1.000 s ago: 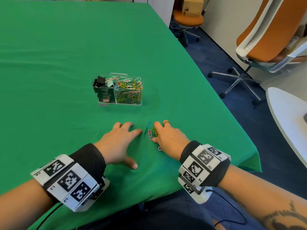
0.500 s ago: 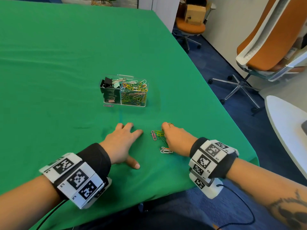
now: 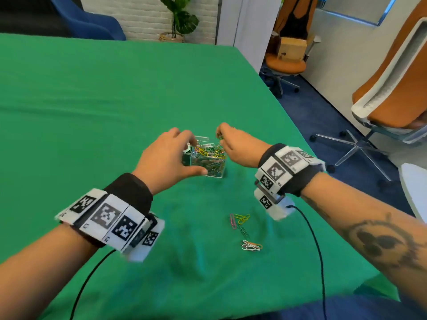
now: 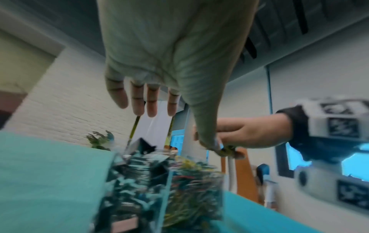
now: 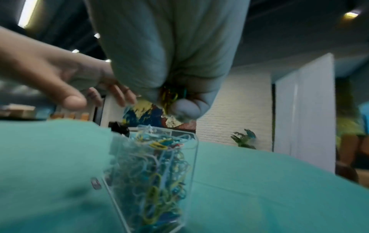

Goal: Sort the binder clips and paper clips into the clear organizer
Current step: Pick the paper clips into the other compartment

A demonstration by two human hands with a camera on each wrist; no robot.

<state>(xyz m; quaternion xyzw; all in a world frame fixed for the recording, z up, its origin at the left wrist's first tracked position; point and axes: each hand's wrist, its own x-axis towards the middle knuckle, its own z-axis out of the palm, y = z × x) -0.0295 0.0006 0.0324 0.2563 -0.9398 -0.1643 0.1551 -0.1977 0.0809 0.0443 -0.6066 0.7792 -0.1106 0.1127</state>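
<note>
Head view showed the broad surface (image 3: 97, 107) draped in green cloth, an orange office chair (image 3: 392, 88) standing on the blue floor to its right. Near the middle of the cloth sat the small clear plastic organizer (image 3: 213, 168), its right compartment heaped with coloured paper clips (image 3: 209, 153), its left one holding black binder clips (image 4: 147, 145). The left hand (image 3: 166, 158) hovered over the organizer's left side with fingers spread and relaxed, gripping nothing, thumb stretched toward the front wall. The right hand (image 3: 238, 148) hung just above the paper-clip compartment, fingertips pinched round a little bunch of coloured paper clips (image 5: 171, 95). Nearer the person, well apart from the organizer, a few loose coloured paper clips (image 3: 240, 220) lay on the cloth, with a small white and orange cluster (image 3: 250, 245) just beside them.
</note>
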